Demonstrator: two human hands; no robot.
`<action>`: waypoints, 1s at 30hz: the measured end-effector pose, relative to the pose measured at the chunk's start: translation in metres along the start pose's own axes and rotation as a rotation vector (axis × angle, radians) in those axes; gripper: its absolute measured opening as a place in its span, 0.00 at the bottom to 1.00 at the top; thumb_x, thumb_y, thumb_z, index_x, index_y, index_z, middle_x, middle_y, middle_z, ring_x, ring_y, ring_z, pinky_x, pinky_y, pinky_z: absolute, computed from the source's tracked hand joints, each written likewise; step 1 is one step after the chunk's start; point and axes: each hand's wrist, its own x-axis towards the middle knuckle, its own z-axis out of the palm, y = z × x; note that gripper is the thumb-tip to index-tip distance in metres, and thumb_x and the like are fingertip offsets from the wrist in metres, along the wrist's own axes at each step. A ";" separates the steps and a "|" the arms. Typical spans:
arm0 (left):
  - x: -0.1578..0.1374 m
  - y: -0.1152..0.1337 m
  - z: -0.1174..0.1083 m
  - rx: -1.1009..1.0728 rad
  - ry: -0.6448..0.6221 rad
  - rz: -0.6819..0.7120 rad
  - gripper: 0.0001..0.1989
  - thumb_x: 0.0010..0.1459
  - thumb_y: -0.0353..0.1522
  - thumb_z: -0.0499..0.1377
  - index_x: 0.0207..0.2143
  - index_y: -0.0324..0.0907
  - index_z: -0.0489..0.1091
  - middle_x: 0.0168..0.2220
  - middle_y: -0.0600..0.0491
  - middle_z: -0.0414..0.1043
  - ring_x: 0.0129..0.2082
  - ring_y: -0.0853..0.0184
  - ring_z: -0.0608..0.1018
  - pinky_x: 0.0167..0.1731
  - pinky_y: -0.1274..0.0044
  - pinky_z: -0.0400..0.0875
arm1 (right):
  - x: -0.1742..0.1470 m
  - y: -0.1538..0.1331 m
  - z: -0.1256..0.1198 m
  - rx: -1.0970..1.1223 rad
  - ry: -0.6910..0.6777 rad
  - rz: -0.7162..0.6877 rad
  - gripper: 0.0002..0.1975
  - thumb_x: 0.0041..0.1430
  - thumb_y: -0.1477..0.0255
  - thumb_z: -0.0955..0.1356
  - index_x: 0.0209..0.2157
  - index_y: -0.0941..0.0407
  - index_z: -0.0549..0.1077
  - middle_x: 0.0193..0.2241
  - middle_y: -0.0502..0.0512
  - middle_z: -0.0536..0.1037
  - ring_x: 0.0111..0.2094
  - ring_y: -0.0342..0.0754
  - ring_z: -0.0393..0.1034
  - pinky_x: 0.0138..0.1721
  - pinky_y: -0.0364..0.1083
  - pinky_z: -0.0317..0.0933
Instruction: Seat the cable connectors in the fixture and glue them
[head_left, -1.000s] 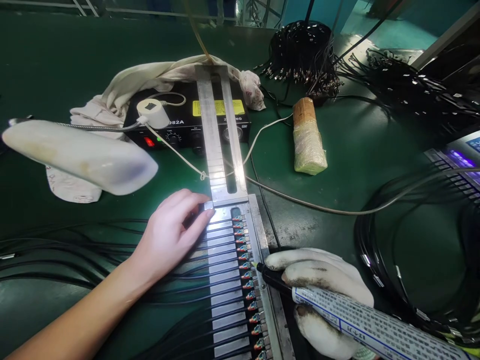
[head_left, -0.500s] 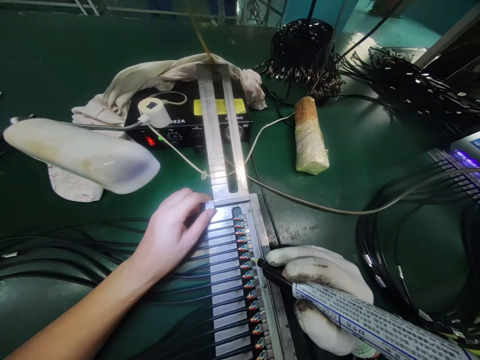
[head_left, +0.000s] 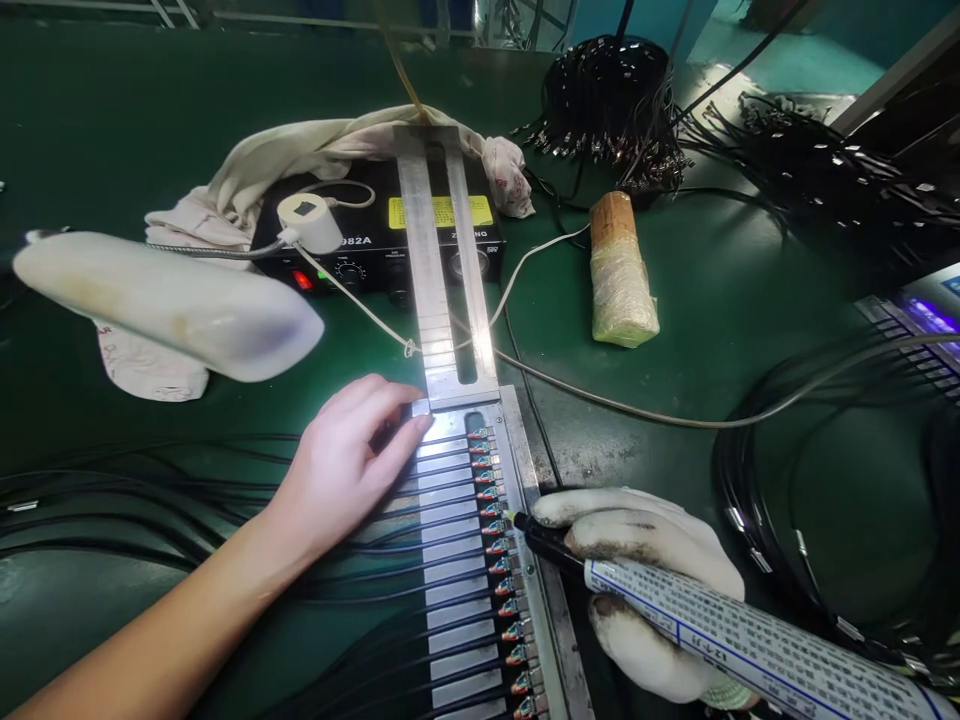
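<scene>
A long metal fixture (head_left: 452, 560) runs toward me, with several black cables (head_left: 390, 571) laid side by side in its slots. Their ends show coloured wires and small metal connectors (head_left: 495, 511) in a row along the right side. My bare left hand (head_left: 349, 450) grips the fixture's upper left edge between thumb and fingers. My right hand (head_left: 645, 560), in a stained white glove, is wrapped around a printed white glue tube (head_left: 720, 630) with a black nozzle. The nozzle's yellowish tip is beside a connector in the upper part of the row; whether they touch, I cannot tell.
A slotted metal plate (head_left: 420, 230) extends beyond the fixture over a black control box (head_left: 330, 265). At left hangs a white lamp (head_left: 172, 300) on a flexible neck. A wrapped block (head_left: 622, 275), cable bundles (head_left: 607, 110) and coiled cables (head_left: 731, 470) lie rightward.
The nozzle tip has shifted very slightly up along the connector row. Both hands keep their holds, and the view has moved a little.
</scene>
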 end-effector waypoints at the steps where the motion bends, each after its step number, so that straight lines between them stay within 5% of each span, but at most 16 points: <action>1: 0.000 0.000 0.000 0.000 0.000 0.001 0.12 0.66 0.39 0.54 0.42 0.41 0.71 0.33 0.53 0.66 0.35 0.70 0.68 0.36 0.78 0.63 | 0.000 0.000 0.000 -0.005 0.000 -0.003 0.10 0.54 0.75 0.67 0.39 0.59 0.74 0.40 0.59 0.81 0.41 0.49 0.80 0.41 0.44 0.77; 13: 0.000 0.000 0.000 -0.004 0.006 0.006 0.12 0.66 0.39 0.55 0.42 0.41 0.71 0.32 0.54 0.65 0.34 0.71 0.68 0.35 0.78 0.62 | -0.015 -0.010 -0.008 -0.010 0.001 0.070 0.08 0.60 0.72 0.68 0.41 0.57 0.72 0.43 0.58 0.80 0.45 0.51 0.78 0.43 0.46 0.76; 30: -0.001 -0.002 0.001 0.001 0.026 0.022 0.11 0.65 0.38 0.56 0.42 0.40 0.71 0.32 0.55 0.64 0.33 0.72 0.68 0.35 0.78 0.62 | -0.011 -0.007 -0.001 -0.018 0.005 0.037 0.07 0.54 0.77 0.67 0.37 0.60 0.73 0.40 0.57 0.81 0.42 0.46 0.79 0.42 0.41 0.76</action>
